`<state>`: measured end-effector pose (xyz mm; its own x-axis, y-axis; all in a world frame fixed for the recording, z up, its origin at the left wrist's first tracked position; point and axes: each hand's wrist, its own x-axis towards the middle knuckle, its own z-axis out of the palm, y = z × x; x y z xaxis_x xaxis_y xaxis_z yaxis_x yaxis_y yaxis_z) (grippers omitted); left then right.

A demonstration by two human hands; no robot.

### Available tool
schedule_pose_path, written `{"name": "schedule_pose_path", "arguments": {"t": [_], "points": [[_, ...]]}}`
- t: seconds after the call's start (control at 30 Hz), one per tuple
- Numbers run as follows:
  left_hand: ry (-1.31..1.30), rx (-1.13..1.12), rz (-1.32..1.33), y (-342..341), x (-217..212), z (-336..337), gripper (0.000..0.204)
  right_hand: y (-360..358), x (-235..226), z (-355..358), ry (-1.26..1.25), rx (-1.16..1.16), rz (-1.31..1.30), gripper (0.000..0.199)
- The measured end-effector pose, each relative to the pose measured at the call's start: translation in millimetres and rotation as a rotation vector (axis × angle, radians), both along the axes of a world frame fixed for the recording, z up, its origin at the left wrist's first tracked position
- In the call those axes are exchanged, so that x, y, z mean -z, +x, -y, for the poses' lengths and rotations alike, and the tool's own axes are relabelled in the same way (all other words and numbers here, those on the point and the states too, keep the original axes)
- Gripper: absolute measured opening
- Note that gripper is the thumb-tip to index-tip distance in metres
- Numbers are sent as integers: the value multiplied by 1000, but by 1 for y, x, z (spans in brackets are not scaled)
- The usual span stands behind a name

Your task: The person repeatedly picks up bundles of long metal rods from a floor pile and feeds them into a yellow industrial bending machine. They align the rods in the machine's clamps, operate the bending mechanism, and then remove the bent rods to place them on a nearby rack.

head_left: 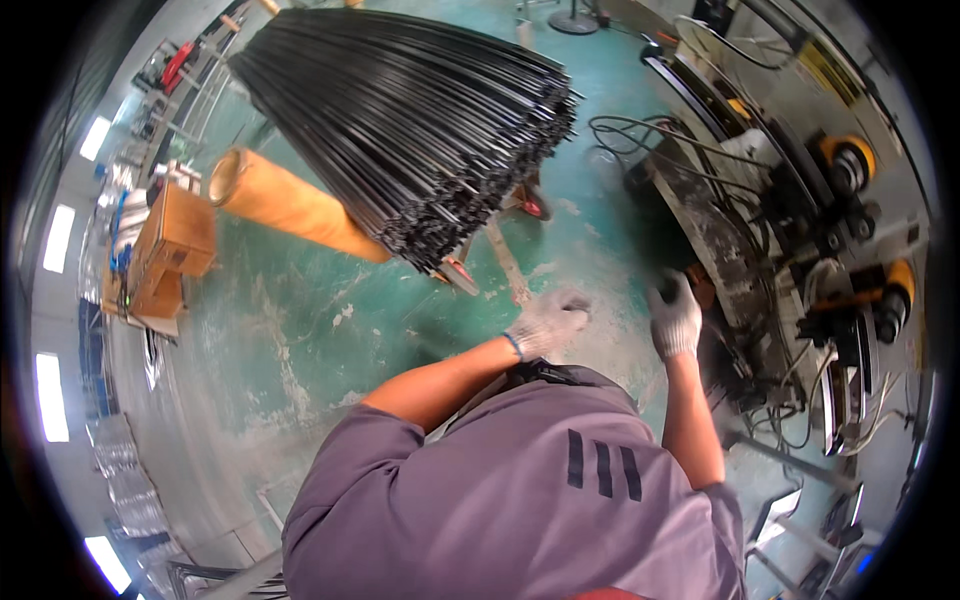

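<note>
My left hand [552, 322], in a pale knitted glove, is in front of my body above the green floor. Its fingers curl inward, and no object shows in them. My right hand [677, 318], gloved alike, reaches forward beside the dark machine frame [705, 215]. The fingertips of that hand are dark and blurred against the shadow, so whether they grip anything cannot be made out. Ahead and to the left, a large bundle of long black rods [420, 110] rests on a wheeled cart [533, 200], with its near ends bunched unevenly.
An orange-brown tube [295, 203] juts out beside the bundle. Brown cartons [172, 235] stand at the far left. On the right are machinery with yellow-and-black parts [850, 165] and loose cables [640, 130]. A round black stand base [573, 22] is at the back.
</note>
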<state>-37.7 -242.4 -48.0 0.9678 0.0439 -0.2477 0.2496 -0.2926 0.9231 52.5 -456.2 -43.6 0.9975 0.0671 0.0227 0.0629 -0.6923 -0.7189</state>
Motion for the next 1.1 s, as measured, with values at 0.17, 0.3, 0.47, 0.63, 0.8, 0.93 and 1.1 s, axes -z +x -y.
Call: {"name": "schedule_pose_path", "arguments": {"t": [0.17,0.3,0.47,0.63,0.8,0.93,1.1], "points": [[-234,-455,-158,-41,54,-109,16,27,-93,-214,52,-598,115,44],[-479,-728,-168,-71,46,-133,14,18,-109,-357,-280,-826,78,64],[-620,-923,-211,-98,44,-109,21,-1,-103,-442,-583,-775,157,83],[-958,-971,-291,-112,76,-100,31,27,-99,-458,-584,-955,-11,56],[-717,-1016,-217,-82,36,-119,28,42,-95,-459,-575,-1037,-61,47],[-754,-924,-140,-66,25,-132,26,60,-100,-457,-515,-1055,-31,41],[-745,-898,-136,-67,25,-126,26,86,-105,-450,-558,-1012,-168,45]]}}
